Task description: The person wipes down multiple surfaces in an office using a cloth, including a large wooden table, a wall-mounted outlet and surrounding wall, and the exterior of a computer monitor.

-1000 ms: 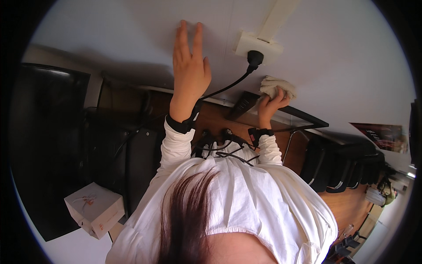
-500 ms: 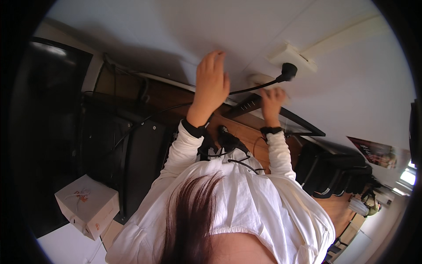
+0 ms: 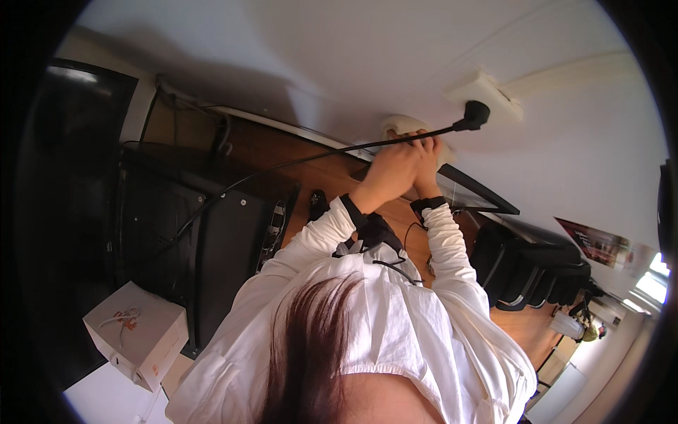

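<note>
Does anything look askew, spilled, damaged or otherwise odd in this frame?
Nothing looks spilled or damaged. One oddity: the black cable from the plug crosses in front of the left hand and right hand, near the cloth, so it looks in the way. Whether it touches them is unclear.

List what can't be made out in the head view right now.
All in the head view:
Cloth: partly hidden by the hands.
Left hand and right hand: they overlap, obscuring each one's grip.
Socket box: partly hidden by the black plug.
Black cord: far end lost against the black panels.
</note>
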Available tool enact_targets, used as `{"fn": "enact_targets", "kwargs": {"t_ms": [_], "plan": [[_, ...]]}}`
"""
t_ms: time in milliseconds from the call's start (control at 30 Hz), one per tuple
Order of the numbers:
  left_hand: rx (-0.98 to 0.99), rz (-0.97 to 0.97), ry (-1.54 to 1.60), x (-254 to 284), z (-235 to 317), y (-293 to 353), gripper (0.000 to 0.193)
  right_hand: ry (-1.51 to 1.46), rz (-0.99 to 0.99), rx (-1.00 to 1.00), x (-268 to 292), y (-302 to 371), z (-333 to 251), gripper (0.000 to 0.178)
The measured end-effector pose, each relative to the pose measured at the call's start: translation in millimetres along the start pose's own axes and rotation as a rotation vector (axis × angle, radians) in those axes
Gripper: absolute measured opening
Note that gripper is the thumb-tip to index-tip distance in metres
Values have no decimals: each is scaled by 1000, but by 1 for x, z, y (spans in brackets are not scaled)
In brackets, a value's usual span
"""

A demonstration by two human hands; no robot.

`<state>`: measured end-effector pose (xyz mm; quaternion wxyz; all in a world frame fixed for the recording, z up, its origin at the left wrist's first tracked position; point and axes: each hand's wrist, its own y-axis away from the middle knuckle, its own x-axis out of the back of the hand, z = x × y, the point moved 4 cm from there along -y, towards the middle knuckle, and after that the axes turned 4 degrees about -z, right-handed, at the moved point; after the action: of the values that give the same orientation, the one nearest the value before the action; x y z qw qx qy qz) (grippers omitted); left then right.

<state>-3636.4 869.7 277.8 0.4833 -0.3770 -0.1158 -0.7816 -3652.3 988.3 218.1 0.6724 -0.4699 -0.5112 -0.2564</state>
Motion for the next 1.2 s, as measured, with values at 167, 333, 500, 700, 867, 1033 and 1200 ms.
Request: {"fn": "enact_targets", "kwargs": {"t_ms": [167, 333, 500, 700, 867, 1033, 1200], "plan": [[52, 146, -75, -41, -28, 1, 41, 6, -148, 30, -9, 32, 21, 39], [86, 77, -56, -95, -2, -22, 46, -47, -149, -5, -16, 79, 61, 39], [33, 57, -22, -166, 46, -45, 51, -42, -153, -72, 3, 145, 123, 42], [-38, -84, -171, -254, 75, -49, 67, -113, -231, -280, -14, 217, 174, 50], [95, -95, -292, -258, 47, -31, 68, -225, -206, -286, -38, 198, 148, 46], [241, -109, -348, -212, 10, -14, 71, -198, -231, -282, -70, 154, 100, 46], [235, -96, -450, -196, -21, -11, 75, -162, -215, -286, -70, 135, 79, 45]]}}
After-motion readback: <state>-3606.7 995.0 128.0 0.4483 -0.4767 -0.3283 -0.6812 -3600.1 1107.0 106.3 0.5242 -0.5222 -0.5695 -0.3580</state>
